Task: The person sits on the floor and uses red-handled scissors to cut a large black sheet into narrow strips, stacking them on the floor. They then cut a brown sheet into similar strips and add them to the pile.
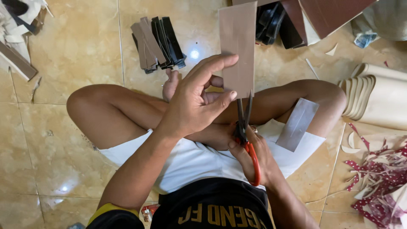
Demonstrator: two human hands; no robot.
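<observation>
At frame centre, your left hand (193,99) pinched a flat, matte brown rectangular strip (238,46) upright. Your right hand (250,154) closed around red-handled scissors (245,127), steel blades slightly parted at the strip's lower edge, above glossy tan floor tiles (80,51).

Upright brown strip (238,46) between red-handled scissors (246,127) blades

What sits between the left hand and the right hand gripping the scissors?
In the head view, the scissors' blades rise from the right hand to the lower edge of the brown strip, which the left hand pinches. Behind are the person's crossed legs.
</observation>
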